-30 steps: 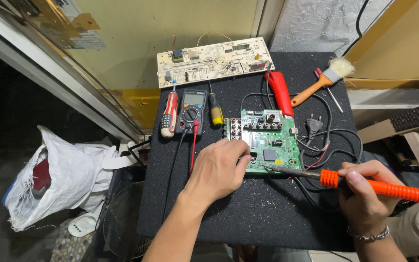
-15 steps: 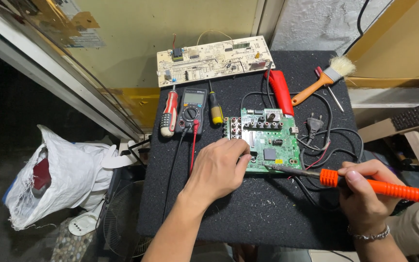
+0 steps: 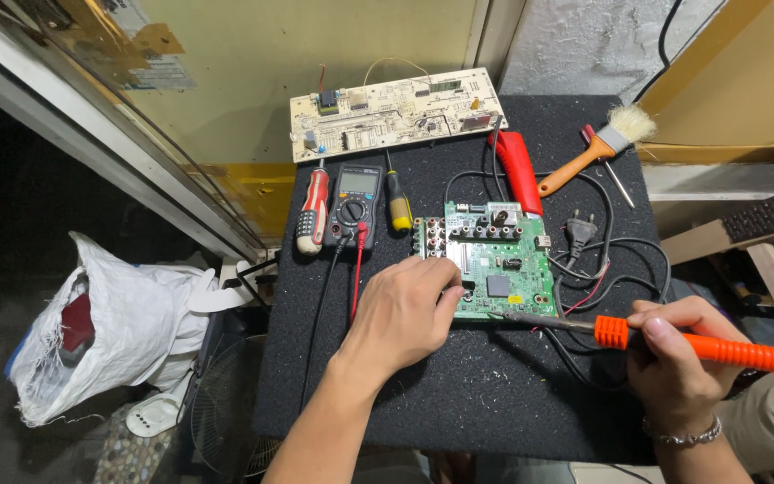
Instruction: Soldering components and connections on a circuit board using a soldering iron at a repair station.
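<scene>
A green circuit board lies in the middle of a small black mat-covered table. My left hand rests on the board's near left corner, fingers curled and pressing down on it. My right hand grips an orange-handled soldering iron like a pen. Its metal tip touches the board's front edge, just right of my left fingers.
A multimeter with red and black leads sits behind the board, between a red-handled screwdriver and a yellow-handled one. A long beige circuit board lies at the back. A red tool, brush, cables and plug lie right. A white sack stands on the floor at left.
</scene>
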